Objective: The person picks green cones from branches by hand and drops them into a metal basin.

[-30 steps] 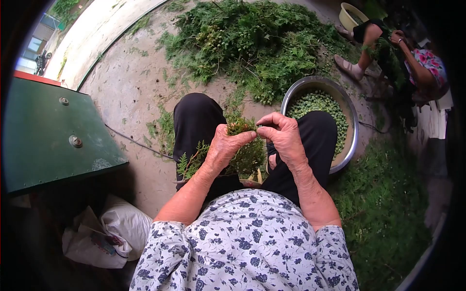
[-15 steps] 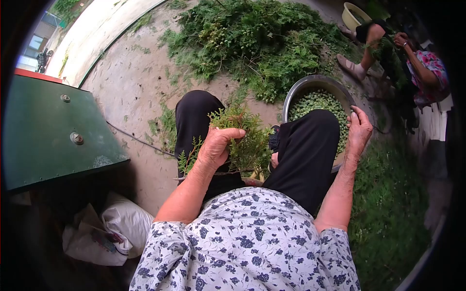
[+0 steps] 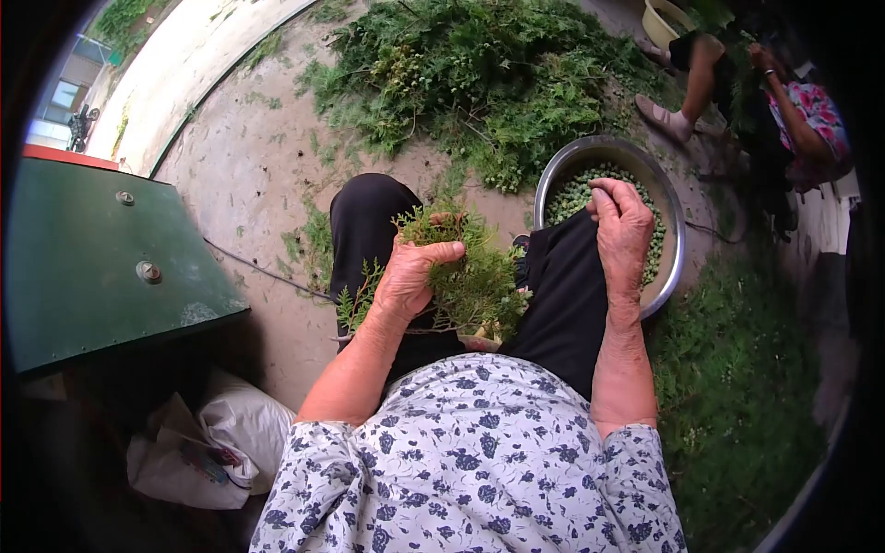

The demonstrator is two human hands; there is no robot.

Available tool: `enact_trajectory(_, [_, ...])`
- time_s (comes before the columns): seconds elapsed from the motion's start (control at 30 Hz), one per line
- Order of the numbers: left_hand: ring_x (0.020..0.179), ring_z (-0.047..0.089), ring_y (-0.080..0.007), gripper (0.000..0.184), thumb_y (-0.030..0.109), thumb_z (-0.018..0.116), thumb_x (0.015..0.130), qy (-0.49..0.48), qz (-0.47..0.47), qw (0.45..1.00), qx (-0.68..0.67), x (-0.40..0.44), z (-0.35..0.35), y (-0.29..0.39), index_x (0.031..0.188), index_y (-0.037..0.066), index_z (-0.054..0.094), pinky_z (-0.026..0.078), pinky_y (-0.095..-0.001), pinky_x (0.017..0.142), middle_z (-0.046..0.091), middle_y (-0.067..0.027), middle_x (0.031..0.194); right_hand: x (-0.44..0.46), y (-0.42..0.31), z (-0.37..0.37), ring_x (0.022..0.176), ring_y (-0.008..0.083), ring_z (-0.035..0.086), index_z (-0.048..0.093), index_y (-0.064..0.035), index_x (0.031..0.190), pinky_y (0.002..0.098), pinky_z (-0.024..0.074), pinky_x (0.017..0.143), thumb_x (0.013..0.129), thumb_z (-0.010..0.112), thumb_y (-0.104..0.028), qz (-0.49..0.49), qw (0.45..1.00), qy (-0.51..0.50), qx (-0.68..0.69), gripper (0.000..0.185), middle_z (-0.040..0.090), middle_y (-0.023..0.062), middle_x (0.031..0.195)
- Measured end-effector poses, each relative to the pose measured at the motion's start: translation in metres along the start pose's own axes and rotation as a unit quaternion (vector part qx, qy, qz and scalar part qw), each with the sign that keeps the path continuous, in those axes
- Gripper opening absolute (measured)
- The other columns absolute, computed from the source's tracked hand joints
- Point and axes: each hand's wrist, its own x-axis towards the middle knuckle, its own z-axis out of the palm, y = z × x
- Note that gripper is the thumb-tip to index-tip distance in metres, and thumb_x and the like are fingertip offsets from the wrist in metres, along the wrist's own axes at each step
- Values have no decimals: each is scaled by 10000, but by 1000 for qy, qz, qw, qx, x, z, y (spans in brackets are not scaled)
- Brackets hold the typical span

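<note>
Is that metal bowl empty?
The metal bowl isn't empty: many little green pieces show inside it. I can't tell how deep they go.

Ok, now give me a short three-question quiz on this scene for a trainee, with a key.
1. Which of the wearer's hands grips the leafy green conifer sprigs?
2. True or false: the round, shiny silver metal basin holds small round green pieces.
3. Where in the picture does the crumpled white sack lie?
A) lower left
B) upper right
C) centre

Key:
1. The left hand.
2. True.
3. A.
</note>
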Motion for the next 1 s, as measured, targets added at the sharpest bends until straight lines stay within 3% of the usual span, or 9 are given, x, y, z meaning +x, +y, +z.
enact_trajectory(0.13, [797,620,-180,345,-88,606,715,-12,-18,999,-31,1,0,0,1045,-6,549,525,-318,715,620,-94,919,-32,-2,54,605,80,564,624,8,922,205,452,540,830,531,-18,160,934,-251,200,133,605,29,804])
enact_trajectory(0.2, [805,619,-180,348,-85,605,717,-27,-8,999,-34,3,-5,-5,1050,-2,542,525,-322,718,620,-95,922,-45,-7,70,621,47,525,605,7,1001,189,434,534,840,513,-16,237,872,-298,308,187,607,6,850])
enact_trajectory(0.33, [811,618,-180,364,-85,594,726,-19,-2,999,-38,4,-6,-8,1070,7,515,527,-323,717,617,-98,936,-51,-3,78,708,30,507,538,14,1139,177,417,562,863,496,-28,269,830,-291,393,282,605,1,922])
enact_trajectory(0.57, [813,619,-174,357,-84,589,742,-16,33,998,-44,4,0,-7,1075,11,503,532,-311,708,610,-102,964,-52,-9,68,719,26,509,545,9,1137,171,408,582,860,517,-32,249,820,-290,426,282,605,-4,939])
enact_trajectory(0.67, [803,615,-162,352,-79,592,743,-20,43,998,-40,7,-1,-11,1072,12,506,528,-299,697,610,-92,952,-54,-12,70,729,68,545,552,15,1111,216,438,601,826,549,-2,216,860,-282,367,285,620,25,935])
enact_trajectory(0.73, [784,610,-151,357,-83,592,738,-7,55,998,-29,9,0,-15,1069,19,507,520,-282,676,607,-81,941,-59,-17,74,724,175,591,556,28,1055,287,466,637,777,562,44,17,968,-184,170,279,627,97,909])
enact_trajectory(0.77, [784,610,-151,357,-83,592,738,-7,55,998,-29,9,1,-13,1069,19,507,520,-282,676,607,-81,941,-59,-23,73,766,305,588,533,33,1051,358,470,688,731,530,96,-70,977,-162,117,327,588,170,897])
enact_trajectory(0.87, [809,601,-156,398,-76,629,705,-12,24,1000,-8,7,6,-8,1057,62,503,509,-292,688,596,-64,942,-64,-23,75,812,355,557,514,23,1080,378,463,702,698,490,131,-185,976,-108,25,397,554,186,906])
enact_trajectory(1.0, [749,594,-148,400,-76,628,703,-4,26,999,-21,7,11,-8,1058,56,500,503,-288,646,579,-53,888,-66,-25,72,874,338,535,506,17,1107,390,446,758,646,473,154,-230,968,-92,-28,482,543,172,924])
